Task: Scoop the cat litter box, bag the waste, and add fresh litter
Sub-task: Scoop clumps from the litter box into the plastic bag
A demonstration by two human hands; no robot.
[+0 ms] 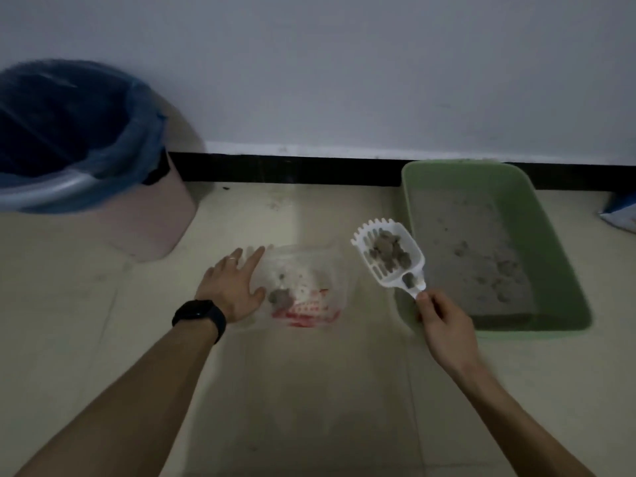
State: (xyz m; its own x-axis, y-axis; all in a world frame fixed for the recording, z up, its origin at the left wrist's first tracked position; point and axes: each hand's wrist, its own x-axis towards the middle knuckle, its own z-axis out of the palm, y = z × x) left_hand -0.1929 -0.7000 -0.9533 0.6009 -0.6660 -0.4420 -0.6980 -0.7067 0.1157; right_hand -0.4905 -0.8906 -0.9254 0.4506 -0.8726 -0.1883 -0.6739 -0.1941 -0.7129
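Currently the right hand (444,325) pinches the handle end of the white scoop (380,271), which sits just left of the green litter box (488,249) and is loaded with clumps (392,253). The scoop looks rigid and light; keep it level, as the clumps may roll. The left hand (230,287), fingers spread, rests on the edge of the thin, limp bag (309,270) farther left of the box. The red print on the bag is unreadable.

Pale floor (309,390) carries green litter tray (564,270), clear bag (309,290), pink bin (151,222).

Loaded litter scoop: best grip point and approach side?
Grip the thin handle of the litter scoop, coming from the near side, as the right hand does. The handle points toward the person, and the slotted head is full of clumps, so it probably should stay level.
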